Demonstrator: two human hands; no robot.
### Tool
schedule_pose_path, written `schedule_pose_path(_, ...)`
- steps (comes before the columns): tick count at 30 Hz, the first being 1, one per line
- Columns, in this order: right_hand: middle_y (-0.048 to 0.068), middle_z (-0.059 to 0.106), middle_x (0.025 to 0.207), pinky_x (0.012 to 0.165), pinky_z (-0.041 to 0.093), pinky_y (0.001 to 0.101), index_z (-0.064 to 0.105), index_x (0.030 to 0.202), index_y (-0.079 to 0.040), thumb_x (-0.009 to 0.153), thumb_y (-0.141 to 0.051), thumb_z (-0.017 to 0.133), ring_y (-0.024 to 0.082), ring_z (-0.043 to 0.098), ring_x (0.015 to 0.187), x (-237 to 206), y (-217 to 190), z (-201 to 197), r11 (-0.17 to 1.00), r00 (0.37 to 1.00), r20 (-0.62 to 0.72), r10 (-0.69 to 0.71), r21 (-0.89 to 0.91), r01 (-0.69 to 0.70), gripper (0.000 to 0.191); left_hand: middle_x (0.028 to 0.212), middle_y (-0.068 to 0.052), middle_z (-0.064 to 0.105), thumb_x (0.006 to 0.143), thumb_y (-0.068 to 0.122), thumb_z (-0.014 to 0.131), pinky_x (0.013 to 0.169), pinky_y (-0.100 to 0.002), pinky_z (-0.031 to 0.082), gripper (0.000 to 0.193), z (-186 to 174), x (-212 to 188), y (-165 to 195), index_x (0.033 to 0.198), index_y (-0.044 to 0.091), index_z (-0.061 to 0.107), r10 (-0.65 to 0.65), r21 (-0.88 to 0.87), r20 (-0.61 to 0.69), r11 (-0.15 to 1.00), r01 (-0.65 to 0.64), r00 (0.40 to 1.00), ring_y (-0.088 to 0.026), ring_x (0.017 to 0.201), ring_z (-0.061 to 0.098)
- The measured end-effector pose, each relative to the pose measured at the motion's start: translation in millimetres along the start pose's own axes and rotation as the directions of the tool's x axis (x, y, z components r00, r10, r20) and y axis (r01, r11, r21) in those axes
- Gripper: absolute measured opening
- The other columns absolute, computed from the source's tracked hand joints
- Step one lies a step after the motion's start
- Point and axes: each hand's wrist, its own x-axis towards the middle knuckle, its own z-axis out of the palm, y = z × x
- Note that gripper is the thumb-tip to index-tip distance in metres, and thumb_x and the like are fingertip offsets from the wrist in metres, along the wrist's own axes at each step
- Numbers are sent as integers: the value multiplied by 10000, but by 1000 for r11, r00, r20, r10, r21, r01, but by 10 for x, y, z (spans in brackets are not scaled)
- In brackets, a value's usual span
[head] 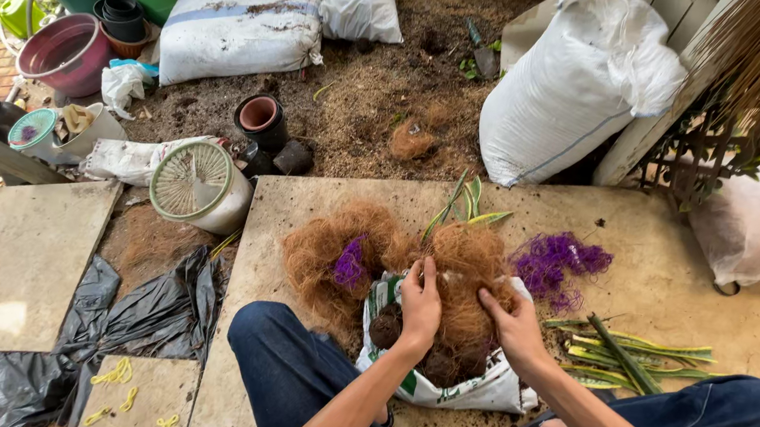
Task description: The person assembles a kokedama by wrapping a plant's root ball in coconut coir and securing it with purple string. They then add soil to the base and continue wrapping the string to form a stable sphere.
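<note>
Head view, frame centre: left hand (pixel 419 304) and right hand (pixel 513 328) both grip a coconut-fibre ball (pixel 467 284) over an open white bag (pixel 474 388) holding dark soil clumps (pixel 439 366); purple fibre (pixel 555 263) lies right.

Single head-worn view, looking steeply down and forward, close above the lap, garden ground beyond

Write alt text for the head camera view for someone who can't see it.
A seated person's left hand and right hand press a ball of brown coconut fibre over an open white bag between their knees. Purple fibre and cut striped leaves lie on the slab; soil sacks stand behind.
</note>
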Motion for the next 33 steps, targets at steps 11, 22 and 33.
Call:
schedule_pose_path(11,168,708,1159,840,575,364,621,1286,69,965,-262,713,204,677,978,-37,263,-105,990,998,-19,-67,125,69,471,1453,-159,512,959,497,580,1094,-444,428,745,45,-539,55,1481,-3,400,53,-234,50,971,-40,997,-244,1292,499)
schedule_pose_path(22,235,463,1508,1119,493,481,318,1574,-47,980,-375,645,343,525,1375,-241,-366,-212,824,833,-106,-542,-263,502,753,1260,-130,680,985,99,650,984,-346,515,424,-120,-361,0,1365,-53,540,33,-245,78,969,-13,996,-215,1127,647)
schedule_pose_path(33,150,731,1121,877,588,363,634,1283,27,1000,-312,651,228,722,967,-122,-329,-126,903,950,-197,-241,-405,145,441,1412,-191,591,960,408,706,1109,-429,450,715,-14,-474,-53,1492,24,424,-120,-155,-43,982,112,992,-309,1308,584)
